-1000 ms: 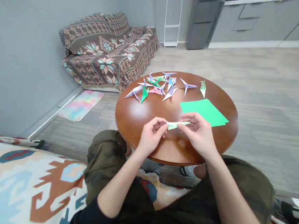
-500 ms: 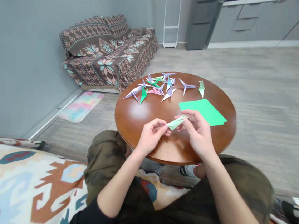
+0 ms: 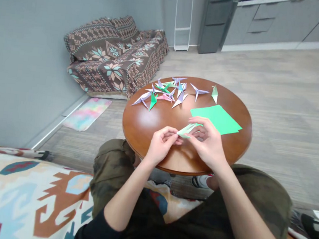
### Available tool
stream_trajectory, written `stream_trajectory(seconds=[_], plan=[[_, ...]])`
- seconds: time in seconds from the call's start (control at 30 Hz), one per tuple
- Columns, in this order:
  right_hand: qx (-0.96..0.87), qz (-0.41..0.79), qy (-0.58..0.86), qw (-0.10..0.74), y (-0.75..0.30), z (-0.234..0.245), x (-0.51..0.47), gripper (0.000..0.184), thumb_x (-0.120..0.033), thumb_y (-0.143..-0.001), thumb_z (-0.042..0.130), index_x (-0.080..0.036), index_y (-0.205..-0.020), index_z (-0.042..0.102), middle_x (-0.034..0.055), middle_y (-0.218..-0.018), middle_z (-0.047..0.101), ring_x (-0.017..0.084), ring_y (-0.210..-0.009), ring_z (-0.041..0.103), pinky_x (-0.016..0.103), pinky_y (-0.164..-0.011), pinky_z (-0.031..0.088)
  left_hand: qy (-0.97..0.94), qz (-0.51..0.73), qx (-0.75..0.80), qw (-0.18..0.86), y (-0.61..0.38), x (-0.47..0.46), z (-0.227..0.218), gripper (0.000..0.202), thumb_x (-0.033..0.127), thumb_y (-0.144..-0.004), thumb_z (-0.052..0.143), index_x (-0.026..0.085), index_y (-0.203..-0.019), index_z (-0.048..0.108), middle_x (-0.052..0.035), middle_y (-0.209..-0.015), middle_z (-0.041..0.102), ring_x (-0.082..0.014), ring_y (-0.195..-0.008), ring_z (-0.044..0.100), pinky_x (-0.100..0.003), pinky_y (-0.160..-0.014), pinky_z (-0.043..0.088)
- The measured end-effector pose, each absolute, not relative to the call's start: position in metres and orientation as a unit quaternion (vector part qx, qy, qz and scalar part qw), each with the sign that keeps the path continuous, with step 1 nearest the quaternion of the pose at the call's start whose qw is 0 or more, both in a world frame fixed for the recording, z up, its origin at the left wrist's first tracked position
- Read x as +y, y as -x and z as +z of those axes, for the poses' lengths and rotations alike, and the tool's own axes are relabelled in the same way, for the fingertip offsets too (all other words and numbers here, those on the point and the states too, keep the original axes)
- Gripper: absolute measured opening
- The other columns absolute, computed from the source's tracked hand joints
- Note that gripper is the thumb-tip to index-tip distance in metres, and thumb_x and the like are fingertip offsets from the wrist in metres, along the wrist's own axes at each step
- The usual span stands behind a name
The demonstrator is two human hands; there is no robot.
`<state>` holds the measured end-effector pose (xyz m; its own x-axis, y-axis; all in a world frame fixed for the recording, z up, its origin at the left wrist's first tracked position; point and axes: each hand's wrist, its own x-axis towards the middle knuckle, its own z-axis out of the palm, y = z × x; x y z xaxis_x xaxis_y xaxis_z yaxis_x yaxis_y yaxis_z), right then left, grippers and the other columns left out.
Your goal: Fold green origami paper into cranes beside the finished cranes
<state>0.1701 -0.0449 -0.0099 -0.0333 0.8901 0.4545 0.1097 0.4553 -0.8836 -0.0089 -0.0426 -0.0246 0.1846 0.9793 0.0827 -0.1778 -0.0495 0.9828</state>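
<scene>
A pale green piece of folded origami paper (image 3: 186, 130) is held above the near part of the round table. My left hand (image 3: 164, 141) pinches its left tip between thumb and fingers. My right hand (image 3: 207, 140) is closed around its right side, thumb at the lower edge and fingers over the far edge. Just beyond my right hand lies a stack of bright green paper sheets (image 3: 220, 118). Farther back on the table sit several folded paper cranes, among them a pink one (image 3: 165, 97), a purple one (image 3: 198, 91) and a light green one (image 3: 214, 94).
The round brown wooden table (image 3: 138, 126) stands in front of my knees. A sofa under a patterned cover (image 3: 114, 58) is at the back left, with a pastel mat (image 3: 87, 114) on the floor near it. Grey cabinets (image 3: 265, 24) line the back right.
My right hand has shifted slightly, its thumb moving down to the paper's lower edge. The left hand keeps its pinch in the same place.
</scene>
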Motion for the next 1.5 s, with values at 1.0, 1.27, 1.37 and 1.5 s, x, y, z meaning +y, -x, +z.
stream_trajectory(seconds=[1.0,1.27,1.37,1.5], plan=[[-0.702,0.361,0.391,0.473,-0.1795,-0.007,-0.0439,0.017,-0.027,-0.09,0.07,-0.021,-0.076,0.063,0.0068,-0.099,0.065,0.017,-0.074,0.061,0.031,-0.06,0.05,-0.669,0.508,0.405,0.362,0.0086,-0.0445,-0.0209,0.013,0.029,-0.091,0.072,0.019,-0.099,0.074,-0.0062,-0.104,0.066,-0.0138,-0.079,0.061,-0.025,-0.069,0.049],[-0.751,0.376,0.388,0.38,-0.1747,-0.0043,-0.0484,0.011,-0.015,-0.083,0.066,-0.02,-0.074,0.064,-0.0025,-0.066,0.062,0.013,-0.056,0.053,0.027,-0.055,0.041,-0.634,0.539,0.396,0.388,0.0087,-0.0463,-0.0205,0.014,0.031,-0.088,0.075,0.018,-0.083,0.073,-0.0043,-0.086,0.069,-0.0163,-0.076,0.062,-0.028,-0.071,0.048],[-0.752,0.396,0.384,0.361,-0.1725,-0.0052,-0.0508,0.013,-0.012,-0.079,0.067,-0.02,-0.07,0.063,-0.004,-0.059,0.06,0.013,-0.053,0.054,0.026,-0.053,0.04,-0.625,0.549,0.388,0.397,0.0085,-0.0466,-0.0195,0.016,0.032,-0.088,0.075,0.018,-0.082,0.072,-0.0038,-0.086,0.068,-0.0156,-0.077,0.062,-0.027,-0.072,0.049],[-0.731,0.419,0.39,0.371,-0.171,-0.0075,-0.051,0.013,-0.016,-0.083,0.068,-0.021,-0.073,0.062,-0.0032,-0.06,0.062,0.014,-0.053,0.057,0.026,-0.051,0.044,-0.593,0.571,0.394,0.409,0.0091,-0.0458,-0.0194,0.019,0.037,-0.092,0.072,0.018,-0.087,0.071,-0.0036,-0.087,0.069,-0.0148,-0.078,0.063,-0.026,-0.075,0.051]])
